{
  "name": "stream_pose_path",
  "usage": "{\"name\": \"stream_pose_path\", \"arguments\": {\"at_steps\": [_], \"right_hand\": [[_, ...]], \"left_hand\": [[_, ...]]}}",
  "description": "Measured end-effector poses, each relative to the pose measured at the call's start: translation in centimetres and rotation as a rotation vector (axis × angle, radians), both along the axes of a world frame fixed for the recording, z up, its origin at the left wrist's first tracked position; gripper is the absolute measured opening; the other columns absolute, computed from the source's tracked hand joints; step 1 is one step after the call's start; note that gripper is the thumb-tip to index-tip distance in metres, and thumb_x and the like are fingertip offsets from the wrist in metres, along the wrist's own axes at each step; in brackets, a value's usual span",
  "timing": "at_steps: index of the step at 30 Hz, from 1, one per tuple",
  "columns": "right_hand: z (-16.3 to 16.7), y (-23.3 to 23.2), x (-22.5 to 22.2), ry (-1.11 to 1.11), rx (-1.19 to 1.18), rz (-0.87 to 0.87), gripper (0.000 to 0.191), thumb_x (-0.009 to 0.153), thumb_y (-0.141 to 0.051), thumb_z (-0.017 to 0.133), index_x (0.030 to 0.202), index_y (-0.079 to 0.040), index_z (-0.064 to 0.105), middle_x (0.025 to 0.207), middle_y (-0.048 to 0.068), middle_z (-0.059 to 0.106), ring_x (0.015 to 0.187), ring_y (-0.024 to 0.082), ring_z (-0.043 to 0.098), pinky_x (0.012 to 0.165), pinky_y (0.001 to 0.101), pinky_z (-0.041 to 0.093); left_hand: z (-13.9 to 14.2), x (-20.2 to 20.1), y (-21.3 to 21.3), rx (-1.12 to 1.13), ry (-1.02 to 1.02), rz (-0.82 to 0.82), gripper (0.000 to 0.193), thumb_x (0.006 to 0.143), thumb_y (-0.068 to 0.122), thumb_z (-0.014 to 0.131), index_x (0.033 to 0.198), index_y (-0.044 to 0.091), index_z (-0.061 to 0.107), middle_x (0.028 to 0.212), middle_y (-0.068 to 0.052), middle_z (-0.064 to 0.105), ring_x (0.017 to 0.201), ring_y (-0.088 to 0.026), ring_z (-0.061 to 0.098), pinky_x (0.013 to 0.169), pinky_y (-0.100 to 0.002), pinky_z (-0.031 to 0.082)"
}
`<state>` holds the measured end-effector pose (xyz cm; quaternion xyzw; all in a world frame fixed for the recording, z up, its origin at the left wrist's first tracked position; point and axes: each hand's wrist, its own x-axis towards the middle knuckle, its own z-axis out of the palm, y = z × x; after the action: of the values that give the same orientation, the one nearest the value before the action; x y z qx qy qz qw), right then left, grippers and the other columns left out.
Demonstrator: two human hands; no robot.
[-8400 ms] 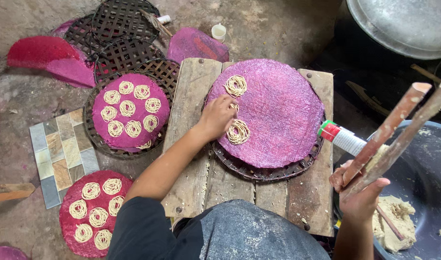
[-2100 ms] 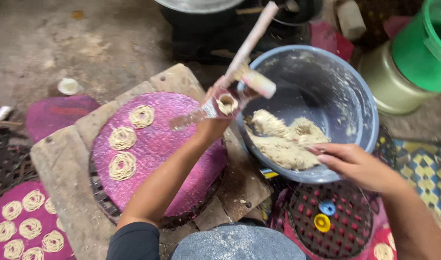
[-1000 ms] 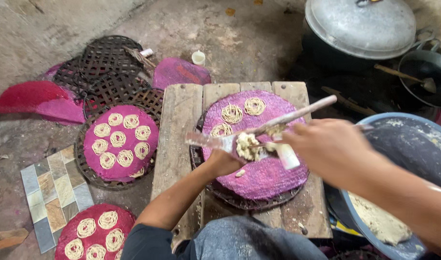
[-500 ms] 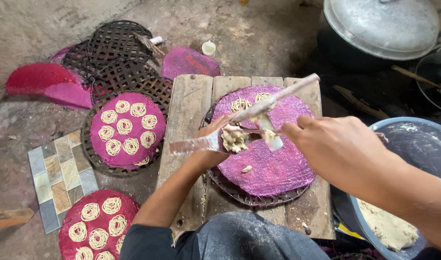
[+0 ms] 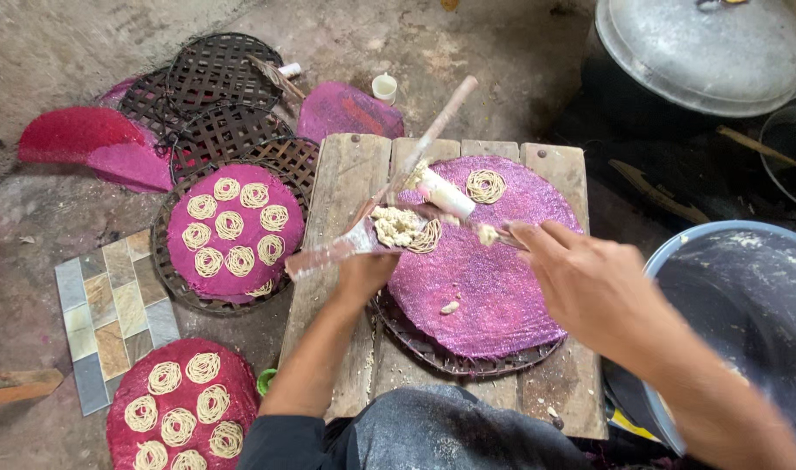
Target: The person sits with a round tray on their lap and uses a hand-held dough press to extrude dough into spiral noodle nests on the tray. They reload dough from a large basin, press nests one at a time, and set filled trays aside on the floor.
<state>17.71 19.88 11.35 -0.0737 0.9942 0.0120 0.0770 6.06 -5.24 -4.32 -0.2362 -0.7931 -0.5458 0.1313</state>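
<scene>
While the left hand grips the wooden noodle press and the right hand pinches its dough end, only two coils sit on the purple mat, so most of it's still bare.

2 hands, 3 purple mats

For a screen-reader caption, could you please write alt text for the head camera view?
Left hand holds a dough-filled wooden press over a purple mat on a wooden table, while the right hand touches it. Noodle coils lie on the mat.
</scene>
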Motion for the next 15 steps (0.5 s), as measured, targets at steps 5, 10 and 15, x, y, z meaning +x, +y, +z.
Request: {"name": "stream_pose_path", "arguments": {"at_steps": [5, 10, 15], "right_hand": [[-9.3, -4.6, -0.2, 0.283, -0.891, 0.016, 0.042, 0.1, -0.007, 0.053, 0.142, -0.004, 0.057, 0.094, 0.015, 0.074, 0.06, 0.017, 0.065, 0.046, 0.0258, 0.052], [-11.9, -2.7, 2.0, 0.01, -1.06, -0.103, 0.048, 0.098, -0.007, 0.055, 0.145, -0.006, 0.058, 0.07, 0.01, 0.065, 0.051, 0.015, 0.053, 0.043, 0.0282, 0.043], [-11.1, -0.6, -0.3, -0.052, -0.903, -0.404, 0.044, 0.098, -0.009, 0.055, 0.142, -0.012, 0.059, 0.064, 0.01, 0.063, 0.043, 0.014, 0.046, 0.037, 0.0305, 0.036]], "left_hand": [[2.1, -0.1, 0.9, -0.319, 0.217, 0.172, 0.071, 0.079, 0.024, 0.083, 0.138, -0.002, 0.053, 0.133, -0.022, 0.061, 0.115, -0.035, 0.065, 0.089, -0.044, 0.057], [3.9, -0.6, 0.5, -0.367, 0.225, 0.141, 0.064, 0.08, 0.024, 0.082, 0.136, 0.004, 0.059, 0.138, -0.019, 0.059, 0.119, -0.035, 0.063, 0.091, -0.046, 0.06], [3.0, 0.2, 2.1, -0.39, 0.344, 0.131, 0.052, 0.075, 0.028, 0.085, 0.118, 0.007, 0.066, 0.151, -0.034, 0.039, 0.122, -0.051, 0.056, 0.075, -0.049, 0.059]]}}
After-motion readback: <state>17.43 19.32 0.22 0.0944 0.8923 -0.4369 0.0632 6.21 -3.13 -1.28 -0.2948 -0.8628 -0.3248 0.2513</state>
